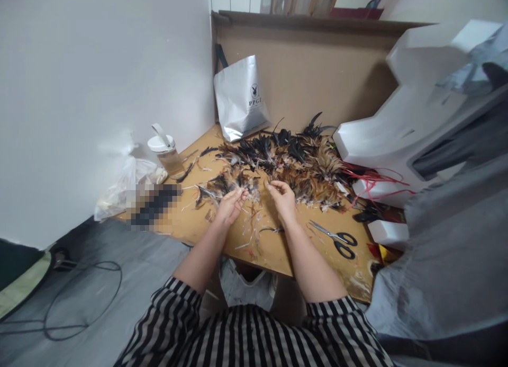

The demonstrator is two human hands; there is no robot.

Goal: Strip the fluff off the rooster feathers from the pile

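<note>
My left hand (231, 204) is closed in a pinch, palm turned up, at the near side of a brown and black feather bunch (234, 181). Pale quill ends show at its fingertips, so it seems to hold feathers. A short gap to the right, my right hand (283, 197) has thumb and forefinger pressed together; whatever is between them is too small to make out. Behind both hands lies a wide heap of dark feathers (265, 149), with brown feathers (317, 189) to the right. Black-handled scissors (335, 240) lie to the right of my right forearm, blades slightly apart.
On the wooden table (273, 250) are loose feather scraps. A silver pouch (240, 102) stands at the back, a lidded jar (169, 155) and plastic bag (138, 179) at left. Red strings (373, 181) lie beside a white sewing machine-like body (377, 128) at right.
</note>
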